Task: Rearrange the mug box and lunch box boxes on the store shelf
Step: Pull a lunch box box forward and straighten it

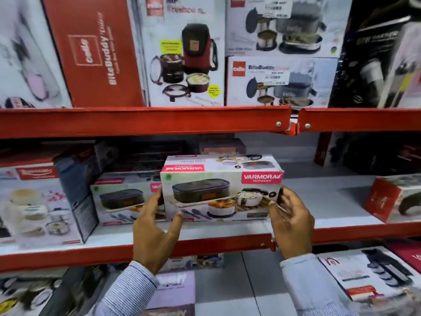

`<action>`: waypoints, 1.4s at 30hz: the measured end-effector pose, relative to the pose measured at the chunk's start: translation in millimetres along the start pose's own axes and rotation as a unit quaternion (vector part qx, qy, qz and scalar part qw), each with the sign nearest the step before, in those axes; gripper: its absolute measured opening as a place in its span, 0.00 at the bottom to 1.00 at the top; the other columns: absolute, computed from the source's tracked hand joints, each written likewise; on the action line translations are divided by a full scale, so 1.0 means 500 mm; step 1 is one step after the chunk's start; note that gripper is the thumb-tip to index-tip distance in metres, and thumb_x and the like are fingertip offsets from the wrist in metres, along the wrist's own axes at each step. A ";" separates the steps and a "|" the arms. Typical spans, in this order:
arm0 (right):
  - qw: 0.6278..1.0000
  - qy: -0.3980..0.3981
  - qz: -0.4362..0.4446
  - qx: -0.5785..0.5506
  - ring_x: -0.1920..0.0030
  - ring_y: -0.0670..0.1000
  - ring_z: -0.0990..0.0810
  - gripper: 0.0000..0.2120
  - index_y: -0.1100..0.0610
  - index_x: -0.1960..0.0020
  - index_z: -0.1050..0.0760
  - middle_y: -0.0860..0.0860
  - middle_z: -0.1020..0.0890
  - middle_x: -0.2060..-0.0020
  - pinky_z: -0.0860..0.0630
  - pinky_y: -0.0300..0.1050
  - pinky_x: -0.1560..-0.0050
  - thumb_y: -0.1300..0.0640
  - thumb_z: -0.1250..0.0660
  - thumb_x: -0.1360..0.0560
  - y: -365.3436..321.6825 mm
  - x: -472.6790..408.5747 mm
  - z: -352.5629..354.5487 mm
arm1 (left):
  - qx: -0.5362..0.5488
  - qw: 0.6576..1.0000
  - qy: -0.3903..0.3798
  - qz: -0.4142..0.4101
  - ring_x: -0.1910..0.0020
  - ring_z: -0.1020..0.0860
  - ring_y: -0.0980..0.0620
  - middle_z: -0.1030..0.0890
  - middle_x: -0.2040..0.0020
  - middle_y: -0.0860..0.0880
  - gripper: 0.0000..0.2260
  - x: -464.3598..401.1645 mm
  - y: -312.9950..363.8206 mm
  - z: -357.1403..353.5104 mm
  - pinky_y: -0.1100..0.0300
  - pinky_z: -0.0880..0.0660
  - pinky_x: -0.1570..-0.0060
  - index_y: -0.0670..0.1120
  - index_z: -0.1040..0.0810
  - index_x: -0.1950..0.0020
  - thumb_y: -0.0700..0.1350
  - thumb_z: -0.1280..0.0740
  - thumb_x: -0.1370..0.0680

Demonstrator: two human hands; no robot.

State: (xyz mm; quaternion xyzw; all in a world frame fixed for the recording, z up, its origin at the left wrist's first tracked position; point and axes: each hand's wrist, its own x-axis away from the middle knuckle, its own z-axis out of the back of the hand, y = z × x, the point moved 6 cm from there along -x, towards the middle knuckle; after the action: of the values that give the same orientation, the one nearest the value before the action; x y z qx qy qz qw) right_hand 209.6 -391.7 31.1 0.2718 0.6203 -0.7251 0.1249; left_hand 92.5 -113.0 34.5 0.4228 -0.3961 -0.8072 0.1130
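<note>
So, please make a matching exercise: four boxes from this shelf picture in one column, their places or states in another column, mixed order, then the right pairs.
Things:
1. Varmora lunch box box
2. second Varmora box
3. red Cello box
4. dark blue box

Places or states:
A. upper shelf, side face outward
B. held between left hand and right hand
C. tilted, middle shelf
D. standing behind the left hand

Pairs: 1-B, 2-D, 3-A, 4-C
</note>
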 end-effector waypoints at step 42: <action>0.968 -0.242 -0.047 -0.050 0.44 0.36 0.19 0.18 0.50 0.37 0.24 0.44 0.17 0.45 0.25 0.22 0.54 0.57 0.28 0.26 0.017 0.188 -0.350 | -0.156 0.977 0.030 0.141 0.44 0.18 0.36 0.16 0.42 0.38 0.20 -0.006 -0.307 0.253 0.47 0.24 0.39 0.41 0.25 0.34 0.45 0.29 0.25</action>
State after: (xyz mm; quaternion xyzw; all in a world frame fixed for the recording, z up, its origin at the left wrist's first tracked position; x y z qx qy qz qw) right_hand 178.8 -209.4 -42.3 0.0522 0.6191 -0.7425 0.2504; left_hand 19.9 58.9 -35.0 0.3641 -0.3170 -0.8220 0.3021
